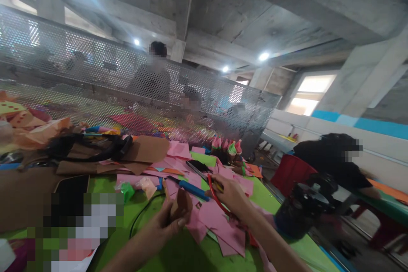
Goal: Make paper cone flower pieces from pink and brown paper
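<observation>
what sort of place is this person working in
Probably a craft workshop: flat pink paper-like pieces lie scattered on a bright green tabletop, the right hand holds metal scissors with red handles, and a grey perforated metal screen stands behind.

Red-handled scissors [212,190] point forward and left, near a curved brown piece [182,204].

Close head-worn view, forward across the green table [263,195]
</observation>
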Demonstrator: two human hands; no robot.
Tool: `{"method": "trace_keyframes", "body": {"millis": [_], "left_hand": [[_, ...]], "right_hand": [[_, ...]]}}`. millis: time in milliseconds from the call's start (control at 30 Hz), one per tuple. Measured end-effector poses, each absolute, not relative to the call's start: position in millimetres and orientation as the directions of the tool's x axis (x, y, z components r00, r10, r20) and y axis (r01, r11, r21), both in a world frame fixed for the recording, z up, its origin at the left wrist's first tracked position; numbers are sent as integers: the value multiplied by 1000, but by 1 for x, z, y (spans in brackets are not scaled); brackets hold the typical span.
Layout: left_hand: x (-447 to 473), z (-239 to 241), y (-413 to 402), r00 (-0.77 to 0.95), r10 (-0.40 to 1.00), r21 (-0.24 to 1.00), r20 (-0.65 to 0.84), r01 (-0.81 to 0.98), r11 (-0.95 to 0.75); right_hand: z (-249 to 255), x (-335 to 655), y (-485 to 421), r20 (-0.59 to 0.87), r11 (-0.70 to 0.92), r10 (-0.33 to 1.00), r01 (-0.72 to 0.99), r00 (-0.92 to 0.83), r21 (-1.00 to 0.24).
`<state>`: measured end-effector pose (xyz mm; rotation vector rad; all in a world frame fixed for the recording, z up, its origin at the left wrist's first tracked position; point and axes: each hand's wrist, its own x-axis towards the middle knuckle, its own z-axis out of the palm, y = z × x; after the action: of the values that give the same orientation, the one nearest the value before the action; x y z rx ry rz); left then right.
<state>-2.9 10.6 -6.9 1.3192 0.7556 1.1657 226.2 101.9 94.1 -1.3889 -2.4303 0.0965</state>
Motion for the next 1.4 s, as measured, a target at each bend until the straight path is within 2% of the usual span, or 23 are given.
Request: {"method": "trace_keyframes", "body": {"millis": [233, 433, 533, 633, 667, 700, 767, 833, 933, 1067, 1200, 1400], "left_hand": [[1, -16, 18, 258, 933, 949, 252, -257, -185], [1, -20, 21, 269, 924, 950, 273, -226, -216], [0, -16, 17, 265, 934, 958, 240, -219, -184], [-1, -11, 12, 265, 945, 976, 189, -160, -151], [0, -10, 11, 278, 943, 978, 181, -154, -142], [0, -10, 11, 296, 939, 979, 174, -159, -131], [1, -13, 11, 324, 932, 978, 160, -180, -105], [1, -16, 10, 327, 938, 984, 116, -165, -64], [1, -17, 7, 319, 946, 999, 48, -28, -41], [-2, -10, 3, 330, 942, 985, 59, 133, -108], [-4, -12, 4, 259, 966, 983, 11, 174, -58], [-4, -17, 6, 294, 954, 976, 53, 186, -112]], "right_hand": [[70, 218, 150, 216, 451, 883, 880, -416, -148], [77, 208, 157, 196, 423, 903, 873, -383, -241], [92, 195, 133, 201, 478, 878, 803, -434, -356], [101, 180, 96, 159, 554, 812, 655, -562, -514], [101, 175, 85, 134, 524, 777, 515, -615, -678], [99, 172, 75, 106, 465, 751, 408, -652, -785], [91, 165, 61, 74, 335, 733, 265, -676, -904], [81, 161, 54, 43, 212, 757, 182, -652, -960], [69, 160, 51, 36, 168, 814, 177, -580, -970], [62, 164, 49, 132, 316, 854, 301, -503, -900], [59, 167, 51, 219, 434, 850, 401, -480, -807], [56, 168, 53, 189, 435, 836, 413, -515, -800]]}}
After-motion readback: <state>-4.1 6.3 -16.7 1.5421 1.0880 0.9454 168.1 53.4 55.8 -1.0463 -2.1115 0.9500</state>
